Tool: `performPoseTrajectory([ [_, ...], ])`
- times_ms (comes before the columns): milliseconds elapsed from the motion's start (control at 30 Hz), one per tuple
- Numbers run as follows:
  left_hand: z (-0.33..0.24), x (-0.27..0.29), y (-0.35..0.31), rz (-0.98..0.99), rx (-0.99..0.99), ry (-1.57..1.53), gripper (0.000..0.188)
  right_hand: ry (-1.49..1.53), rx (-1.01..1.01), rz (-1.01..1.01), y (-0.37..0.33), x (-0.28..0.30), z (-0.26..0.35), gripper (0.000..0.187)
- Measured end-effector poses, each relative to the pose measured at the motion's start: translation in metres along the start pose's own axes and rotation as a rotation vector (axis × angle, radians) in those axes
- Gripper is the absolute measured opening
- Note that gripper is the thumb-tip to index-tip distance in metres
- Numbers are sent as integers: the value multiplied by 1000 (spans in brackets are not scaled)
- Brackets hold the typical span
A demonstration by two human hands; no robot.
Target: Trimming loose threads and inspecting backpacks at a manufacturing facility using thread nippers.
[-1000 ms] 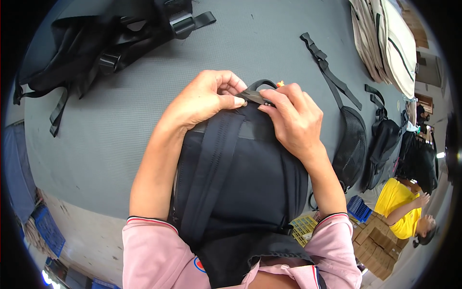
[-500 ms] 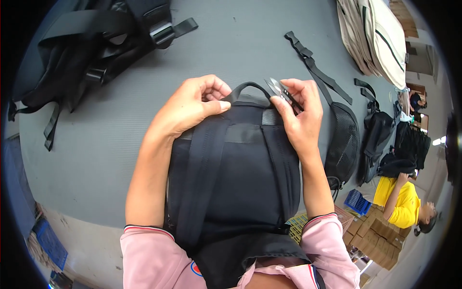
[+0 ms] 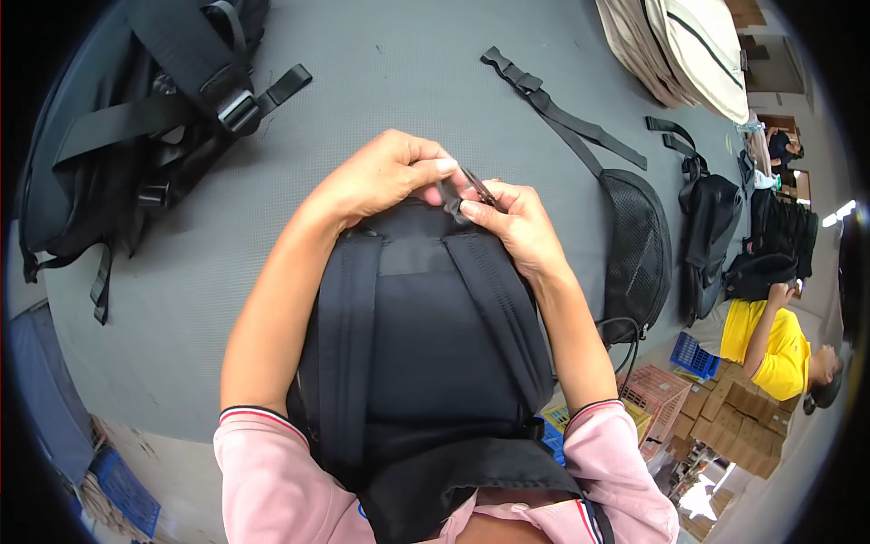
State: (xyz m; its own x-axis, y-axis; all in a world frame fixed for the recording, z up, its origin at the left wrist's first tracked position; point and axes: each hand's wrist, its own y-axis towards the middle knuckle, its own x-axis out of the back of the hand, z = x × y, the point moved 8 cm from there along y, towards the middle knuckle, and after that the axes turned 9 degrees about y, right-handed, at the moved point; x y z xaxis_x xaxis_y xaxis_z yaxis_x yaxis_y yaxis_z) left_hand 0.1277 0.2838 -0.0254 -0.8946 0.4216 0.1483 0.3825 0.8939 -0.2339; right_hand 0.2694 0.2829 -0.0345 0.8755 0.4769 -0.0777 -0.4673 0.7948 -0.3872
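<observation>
A black backpack (image 3: 421, 335) lies on the grey table in front of me, its two shoulder straps facing up. At its top edge, my left hand (image 3: 385, 177) is closed, pinching the carry handle (image 3: 450, 198) between thumb and fingers. Close beside it, my right hand (image 3: 517, 225) holds a small pair of thread snips (image 3: 479, 189), the blades pointing up and to the left. The thumb of that hand presses at the right base of the handle. The fingers partly cover both the handle and the snips.
A black bag with buckled straps (image 3: 172, 118) lies at the far left of the grey table (image 3: 381, 91). To the right are a black mesh-sided bag (image 3: 637, 245), more black bags (image 3: 711, 227) and cream bags (image 3: 680, 45). Beyond are a person in yellow (image 3: 770, 344), crates and cartons (image 3: 739, 417).
Both hands have come closer together at the handle; my right hand has moved left with the snips. The handle, earlier an arched loop, is now pinched and folded. The whole view has shifted slightly.
</observation>
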Motion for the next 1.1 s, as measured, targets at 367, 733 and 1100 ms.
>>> performPoseTrajectory([
  [367, 7, 3, -3, -120, 94, -191, 24, 43, 76, -4, -2, -11, 8, 12],
  [733, 11, 7, -5, -89, 96, -247, 39, -210, 94, -92, -5, -17, 31, 10],
  [1100, 7, 3, -8, -71, 110, -304, 48, -765, 434, -165, -10, -35, 54, 11],
])
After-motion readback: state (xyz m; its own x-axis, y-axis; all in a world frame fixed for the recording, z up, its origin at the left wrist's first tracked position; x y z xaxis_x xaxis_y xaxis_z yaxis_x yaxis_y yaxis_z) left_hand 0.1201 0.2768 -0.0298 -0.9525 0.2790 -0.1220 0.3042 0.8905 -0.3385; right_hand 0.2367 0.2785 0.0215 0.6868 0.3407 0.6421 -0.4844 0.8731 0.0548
